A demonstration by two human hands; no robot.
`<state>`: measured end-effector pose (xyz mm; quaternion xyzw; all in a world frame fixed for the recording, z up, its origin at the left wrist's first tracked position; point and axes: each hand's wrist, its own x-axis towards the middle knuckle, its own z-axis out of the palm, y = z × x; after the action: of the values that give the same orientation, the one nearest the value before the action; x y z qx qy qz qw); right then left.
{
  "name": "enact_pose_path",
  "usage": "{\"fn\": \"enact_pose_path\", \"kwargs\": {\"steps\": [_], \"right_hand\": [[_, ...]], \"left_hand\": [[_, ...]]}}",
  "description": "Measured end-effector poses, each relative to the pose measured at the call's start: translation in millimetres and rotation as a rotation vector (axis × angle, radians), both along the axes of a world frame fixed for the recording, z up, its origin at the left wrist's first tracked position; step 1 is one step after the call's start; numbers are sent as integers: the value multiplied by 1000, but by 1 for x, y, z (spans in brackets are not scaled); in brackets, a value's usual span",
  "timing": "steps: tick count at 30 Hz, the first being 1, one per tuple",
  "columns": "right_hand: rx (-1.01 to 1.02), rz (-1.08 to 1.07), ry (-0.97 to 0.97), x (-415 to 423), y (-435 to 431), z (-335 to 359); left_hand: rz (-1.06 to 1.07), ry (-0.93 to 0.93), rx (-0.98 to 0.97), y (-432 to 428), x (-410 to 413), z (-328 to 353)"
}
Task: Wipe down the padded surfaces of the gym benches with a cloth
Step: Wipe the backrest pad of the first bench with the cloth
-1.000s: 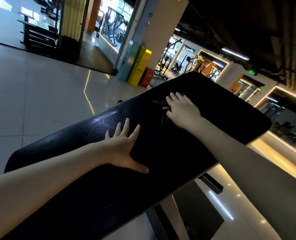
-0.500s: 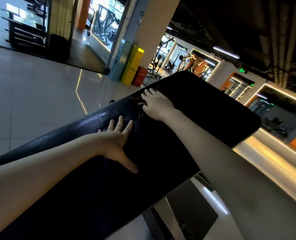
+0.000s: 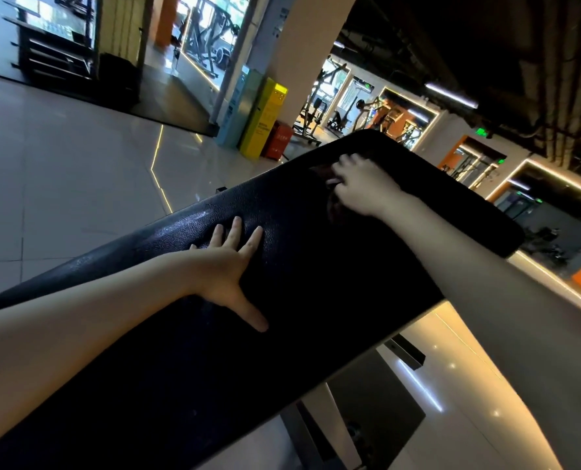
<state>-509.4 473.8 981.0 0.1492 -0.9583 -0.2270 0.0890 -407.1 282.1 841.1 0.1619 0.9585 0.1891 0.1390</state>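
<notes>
Right hand (image 3: pixel 363 188), grip unclear, has swept the dark crumpled cloth (image 3: pixel 319 172) up the black padded bench surface (image 3: pixel 316 293). The flat, spread left hand (image 3: pixel 221 276) braces. Wiping is progressing.

My view is dim and tilted; window (image 3: pixel 207 39) daylight glares beyond my fingers (image 3: pixel 235 228), the table (image 3: pixel 316 334) near them reads black, frame edges bow.

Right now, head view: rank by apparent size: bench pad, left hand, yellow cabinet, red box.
1. bench pad
2. left hand
3. yellow cabinet
4. red box
This is apparent size only: the hand is near the camera, while the cabinet and box are far off.
</notes>
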Motion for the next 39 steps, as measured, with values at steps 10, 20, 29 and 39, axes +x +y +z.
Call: {"fn": "enact_pose_path", "kwargs": {"steps": [10,20,29,39], "right_hand": [[149,148,-133,45,-1,-22],[36,-111,16,44,42,17],[152,178,-144,118,2,-50],[135,-17,-86,112,60,2]], "left_hand": [[-9,0,28,-2,3,0],[-13,15,20,-1,1,-4],[-21,-11,36,-1,4,-2],[-20,-6,45,-2,3,-3]]}}
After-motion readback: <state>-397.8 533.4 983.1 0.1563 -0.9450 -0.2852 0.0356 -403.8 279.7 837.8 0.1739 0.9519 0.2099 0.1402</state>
